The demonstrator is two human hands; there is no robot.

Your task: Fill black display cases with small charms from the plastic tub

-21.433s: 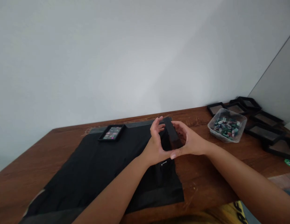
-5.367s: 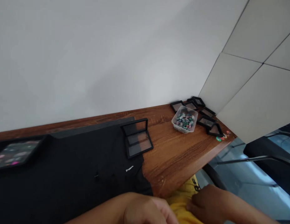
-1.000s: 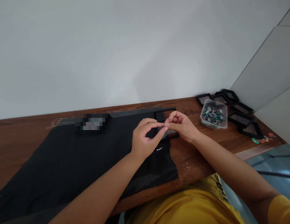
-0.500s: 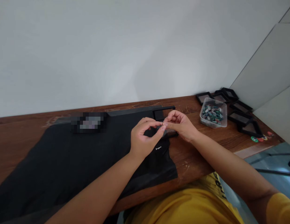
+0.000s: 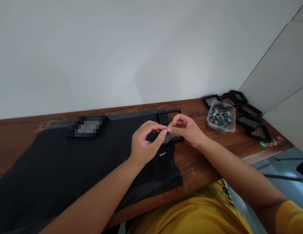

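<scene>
My left hand and my right hand meet fingertip to fingertip above the right part of a black cloth. Both are closed in a pinch on something too small to make out. Under and behind them lies a black frame with a clear pane, partly hidden by the fingers. A small whitish scrap rests on the cloth just below my left hand.
A clear plastic tub of small green, white and reddish pieces stands at the right. Several black frames lie beyond it, near round coloured stickers. A blurred-out dark item sits at the left. A wall rises behind the table.
The whole view has shifted slightly, so everything appears a little further left. My hands keep their fingertips together, with only a slight change of the fingers.
</scene>
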